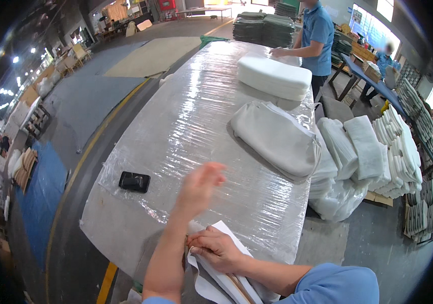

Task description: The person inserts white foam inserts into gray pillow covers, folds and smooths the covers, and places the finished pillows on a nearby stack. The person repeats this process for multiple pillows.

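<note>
My left hand [203, 185] is raised over the plastic-wrapped table [171, 147], ahead of my right hand. Motion blurs its fingers, and I see nothing clear in them. At the near edge, my right hand [217, 248] is closed on a white fabric cover [203, 286], its fingers pinching the far end. The cover lies around a long white pad [230, 287], with a brown strip [241, 287] along it. A black phone-like device [134, 182] lies to the left. Grey-white fabric covers [277, 137] lie in a pile at the right.
Farther along the table sits a stack of white foam pads [274, 76], near a person in a blue shirt [318, 40]. More white pads [358, 147] are piled beside the right edge. Another person [386, 63] is by a blue bench [365, 76].
</note>
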Motion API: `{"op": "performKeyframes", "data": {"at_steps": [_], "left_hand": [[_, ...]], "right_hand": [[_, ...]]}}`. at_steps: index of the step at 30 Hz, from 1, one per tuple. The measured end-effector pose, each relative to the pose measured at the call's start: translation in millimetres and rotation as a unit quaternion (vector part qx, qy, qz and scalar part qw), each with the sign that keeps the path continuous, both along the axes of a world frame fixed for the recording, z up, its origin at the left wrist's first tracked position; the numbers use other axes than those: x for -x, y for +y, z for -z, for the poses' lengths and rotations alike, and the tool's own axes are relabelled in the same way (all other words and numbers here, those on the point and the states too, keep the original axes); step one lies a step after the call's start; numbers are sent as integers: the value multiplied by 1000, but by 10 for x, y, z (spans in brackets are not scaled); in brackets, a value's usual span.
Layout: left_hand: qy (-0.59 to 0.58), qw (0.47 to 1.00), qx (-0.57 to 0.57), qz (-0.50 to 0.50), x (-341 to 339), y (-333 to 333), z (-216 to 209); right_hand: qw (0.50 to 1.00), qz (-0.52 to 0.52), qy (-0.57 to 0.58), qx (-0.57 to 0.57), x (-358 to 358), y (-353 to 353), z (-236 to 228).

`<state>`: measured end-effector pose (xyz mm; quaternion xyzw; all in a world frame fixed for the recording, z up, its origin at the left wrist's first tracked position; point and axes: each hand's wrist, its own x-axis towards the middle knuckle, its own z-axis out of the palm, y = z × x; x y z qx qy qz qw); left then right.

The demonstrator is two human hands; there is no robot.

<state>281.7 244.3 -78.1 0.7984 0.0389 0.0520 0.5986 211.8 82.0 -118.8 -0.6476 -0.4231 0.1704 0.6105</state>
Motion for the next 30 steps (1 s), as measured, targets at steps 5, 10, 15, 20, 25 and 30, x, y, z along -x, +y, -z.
{"op": "performKeyframes", "data": {"at_steps": [5, 10, 15, 20, 25, 30], "left_hand": [[-13, 987, 122, -107, 591, 248, 458], [54, 958, 265, -92, 778, 49, 722], [92, 964, 239, -70, 795, 108, 671], [104, 963, 243, -43, 650, 184, 539], [138, 931, 338, 0, 778, 250, 648], [133, 949, 285, 23, 728, 315, 488]], "right_hand": [[1000, 4, 3, -30, -113, -113, -34], [999, 12, 5, -29, -149, -151, -57], [999, -33, -27, -20, -214, -84, -74], [984, -173, 26, 22, -634, -12, -85], [975, -213, -58, 20, -651, 52, -274], [975, -204, -86, 20, -535, 97, -159]]}}
